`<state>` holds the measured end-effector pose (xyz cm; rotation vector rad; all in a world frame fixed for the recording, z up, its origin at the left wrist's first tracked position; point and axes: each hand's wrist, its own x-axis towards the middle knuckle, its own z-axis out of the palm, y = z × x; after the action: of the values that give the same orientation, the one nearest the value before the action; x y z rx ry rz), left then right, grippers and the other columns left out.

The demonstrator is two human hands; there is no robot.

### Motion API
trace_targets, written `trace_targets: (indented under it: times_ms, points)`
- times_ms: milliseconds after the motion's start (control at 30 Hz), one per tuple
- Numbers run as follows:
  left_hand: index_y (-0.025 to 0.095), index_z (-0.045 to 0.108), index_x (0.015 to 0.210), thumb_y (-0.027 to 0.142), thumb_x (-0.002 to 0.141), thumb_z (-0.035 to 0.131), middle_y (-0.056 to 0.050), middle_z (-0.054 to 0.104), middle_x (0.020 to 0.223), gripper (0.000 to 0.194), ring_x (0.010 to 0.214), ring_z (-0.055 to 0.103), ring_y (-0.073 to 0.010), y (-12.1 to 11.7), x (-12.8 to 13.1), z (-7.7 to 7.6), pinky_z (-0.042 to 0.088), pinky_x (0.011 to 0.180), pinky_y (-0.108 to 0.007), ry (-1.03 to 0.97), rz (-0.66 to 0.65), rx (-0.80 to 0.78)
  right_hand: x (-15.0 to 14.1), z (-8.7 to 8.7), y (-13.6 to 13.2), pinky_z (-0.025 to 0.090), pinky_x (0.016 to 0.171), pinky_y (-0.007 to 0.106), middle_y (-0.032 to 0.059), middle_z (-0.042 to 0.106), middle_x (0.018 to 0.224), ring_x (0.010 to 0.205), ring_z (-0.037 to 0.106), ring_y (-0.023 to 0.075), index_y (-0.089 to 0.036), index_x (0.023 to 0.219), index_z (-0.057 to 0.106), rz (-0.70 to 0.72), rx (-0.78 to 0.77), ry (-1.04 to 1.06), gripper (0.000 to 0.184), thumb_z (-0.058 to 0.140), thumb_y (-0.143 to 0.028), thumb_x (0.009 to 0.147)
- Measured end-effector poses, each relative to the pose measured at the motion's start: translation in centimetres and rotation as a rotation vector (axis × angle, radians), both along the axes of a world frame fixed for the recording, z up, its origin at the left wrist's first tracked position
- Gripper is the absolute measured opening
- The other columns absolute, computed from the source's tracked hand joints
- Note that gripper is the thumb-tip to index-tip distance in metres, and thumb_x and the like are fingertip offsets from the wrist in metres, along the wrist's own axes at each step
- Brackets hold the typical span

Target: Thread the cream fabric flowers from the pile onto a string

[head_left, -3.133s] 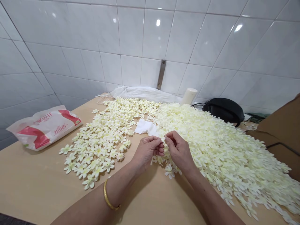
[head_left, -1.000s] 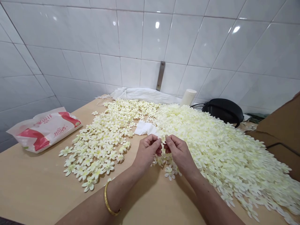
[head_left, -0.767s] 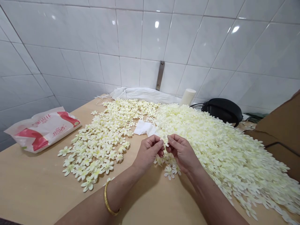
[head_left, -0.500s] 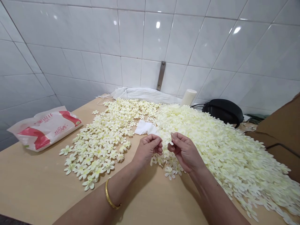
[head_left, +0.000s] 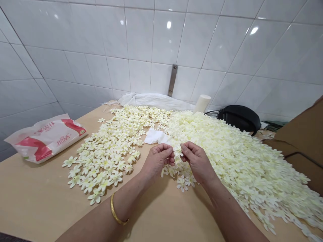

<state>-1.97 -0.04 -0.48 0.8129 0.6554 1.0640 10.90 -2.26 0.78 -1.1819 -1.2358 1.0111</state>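
My left hand (head_left: 158,158) is closed, thumb pressed to the fingers; what it pinches, if anything, is too small to make out. Facing it across a small gap, my right hand (head_left: 198,162) pinches a pale artificial flower (head_left: 178,151) between thumb and forefinger. Its petals blend with the heap behind. Both hands hover over the near edge of a large heap of loose white-yellow flower pieces (head_left: 242,164). A second spread of cream flowers (head_left: 101,161), thicker looking, lies left of my hands. Just beyond my left hand rests a folded white tissue (head_left: 155,136).
A red and white tissue pack (head_left: 47,137) lies on the table (head_left: 42,198) at the left. Along the tiled wall are white sheeting (head_left: 148,101), a white cylinder (head_left: 202,103) and a black rounded case (head_left: 238,117). A cardboard box (head_left: 300,141) stands at right.
My right hand has moved slightly left, bringing the flower closer to my left hand. The left hand keeps its closed pose. The view has shifted a little.
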Motion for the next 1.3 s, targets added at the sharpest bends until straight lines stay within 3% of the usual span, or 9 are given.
trace_targets:
  times_ms: [433,600,667,767,867,967,1100,1200,1300]
  points:
    - [0.012,0.056,0.064,0.018,0.054,0.07,0.002,0.054,0.05,0.018,0.044,0.049,-0.0069,-0.4,0.1,0.2,0.039,0.044,-0.019,-0.112,-0.094,-0.077,-0.3,-0.3,0.0,0.033,0.049,0.022,-0.0044,0.042,0.051,0.048,0.038,0.0084,-0.018,0.061,0.045,-0.002,-0.042,-0.124,0.025,0.051,-0.038,0.076]
    - [0.012,0.054,0.061,0.019,0.053,0.07,0.003,0.051,0.047,0.019,0.041,0.046,-0.0059,0.1,-0.1,0.2,0.038,0.042,-0.018,-0.043,0.063,-0.114,-0.5,0.2,-0.7,0.04,0.058,0.027,0.0022,0.05,0.074,0.063,0.048,0.0138,-0.019,0.085,0.05,-0.234,0.366,-0.539,0.01,0.045,-0.019,0.077]
    - [0.013,0.054,0.061,0.019,0.054,0.07,0.004,0.05,0.047,0.018,0.04,0.045,-0.0047,0.2,-0.2,0.1,0.036,0.042,-0.017,-0.049,0.098,-0.137,-0.6,0.2,-0.8,0.042,0.067,0.03,0.0069,0.051,0.089,0.078,0.051,0.0171,-0.019,0.094,0.051,-0.162,0.538,-0.676,0.022,0.042,-0.012,0.075]
    - [0.013,0.053,0.06,0.018,0.055,0.068,0.005,0.048,0.046,0.016,0.039,0.042,-0.0032,0.3,-0.2,0.1,0.032,0.04,-0.015,-0.065,0.063,-0.176,-0.6,0.0,-0.7,0.04,0.079,0.035,0.0106,0.049,0.102,0.094,0.049,0.0213,-0.019,0.101,0.051,-0.05,0.623,-0.77,0.032,0.041,-0.008,0.072]
    - [0.013,0.051,0.058,0.018,0.056,0.066,0.005,0.047,0.046,0.016,0.038,0.04,-0.0033,0.2,-0.1,0.1,0.029,0.038,-0.015,-0.033,0.007,-0.194,-0.5,0.0,-0.5,0.04,0.077,0.034,0.0094,0.054,0.093,0.089,0.051,0.021,-0.019,0.092,0.055,-0.065,0.563,-0.723,0.023,0.041,-0.01,0.075]
    - [0.014,0.052,0.061,0.025,0.059,0.067,0.004,0.049,0.05,0.019,0.039,0.041,-0.0042,0.0,-0.1,0.2,0.029,0.038,-0.017,0.021,0.037,-0.143,-0.5,0.2,-0.5,0.039,0.063,0.028,0.0037,0.055,0.072,0.069,0.05,0.0166,-0.019,0.075,0.056,-0.099,0.371,-0.578,0.012,0.044,-0.018,0.078]
    - [0.014,0.055,0.068,0.038,0.064,0.064,0.002,0.052,0.058,0.026,0.046,0.045,-0.0059,-0.2,0.0,0.1,0.036,0.044,-0.019,0.099,0.053,0.015,-0.5,0.5,-0.6,0.028,0.048,0.024,-0.0031,0.041,0.053,0.051,0.036,0.0106,-0.018,0.06,0.049,-0.081,0.109,-0.4,0.018,0.05,-0.028,0.075]
    - [0.014,0.053,0.062,0.033,0.063,0.065,0.004,0.049,0.051,0.023,0.046,0.044,-0.006,-0.5,0.1,0.1,0.036,0.048,-0.019,0.2,0.093,0.144,-0.5,0.5,-0.5,0.023,0.045,0.023,-0.0052,0.034,0.05,0.048,0.029,0.0088,-0.018,0.055,0.043,-0.063,0.049,-0.335,0.025,0.054,-0.032,0.073]
    - [0.014,0.05,0.056,0.028,0.061,0.066,0.005,0.047,0.045,0.022,0.043,0.042,-0.0054,-0.5,0.3,0.0,0.035,0.047,-0.019,0.173,0.107,0.113,-0.4,0.3,-0.3,0.025,0.048,0.023,-0.0054,0.034,0.052,0.05,0.03,0.0085,-0.018,0.055,0.042,0.018,0.023,-0.225,0.027,0.056,-0.033,0.072]
